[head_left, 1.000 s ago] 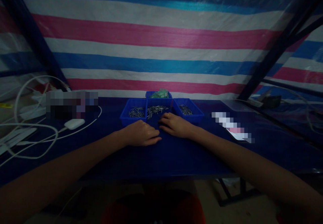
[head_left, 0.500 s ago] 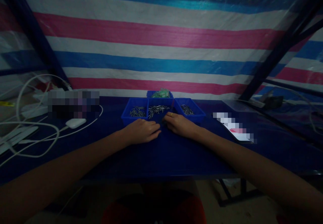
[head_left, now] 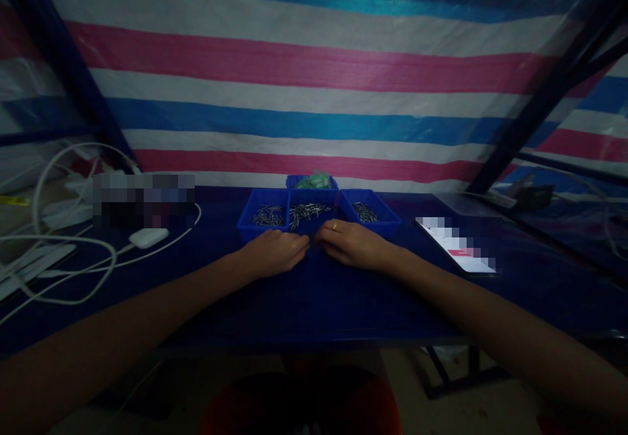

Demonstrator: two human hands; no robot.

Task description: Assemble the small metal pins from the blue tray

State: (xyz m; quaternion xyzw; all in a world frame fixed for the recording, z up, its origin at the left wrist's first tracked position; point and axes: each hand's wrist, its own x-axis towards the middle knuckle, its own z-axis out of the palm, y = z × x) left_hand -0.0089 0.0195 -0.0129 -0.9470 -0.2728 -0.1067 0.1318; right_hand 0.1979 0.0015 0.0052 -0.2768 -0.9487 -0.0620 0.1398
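My left hand (head_left: 278, 252) rests low over the blue table, in front of the left blue bin (head_left: 249, 226), with its fingers pressed together. Just right of it, my right hand (head_left: 352, 244), a ring on one finger, has its fingertips pinched near the left hand's. Whatever lies between the fingertips is too small and dark to make out. Metal pieces like screws or nails (head_left: 267, 216) lie in the left bin. A loose pile of similar pieces (head_left: 305, 211) sits between the bins, and more (head_left: 364, 212) are in the right bin (head_left: 387, 220).
A rear blue bin (head_left: 293, 181) holds green material (head_left: 316, 180). White cables (head_left: 110, 265) and a white adapter (head_left: 149, 237) are at the left. A lit phone (head_left: 461, 252) lies on the table (head_left: 314, 311) at the right. Striped sheeting (head_left: 314, 62) hangs behind.
My left hand's fingers have drawn closer together and its fingertips have risen slightly. My right fingertips have come down a little, away from the pile's edge.
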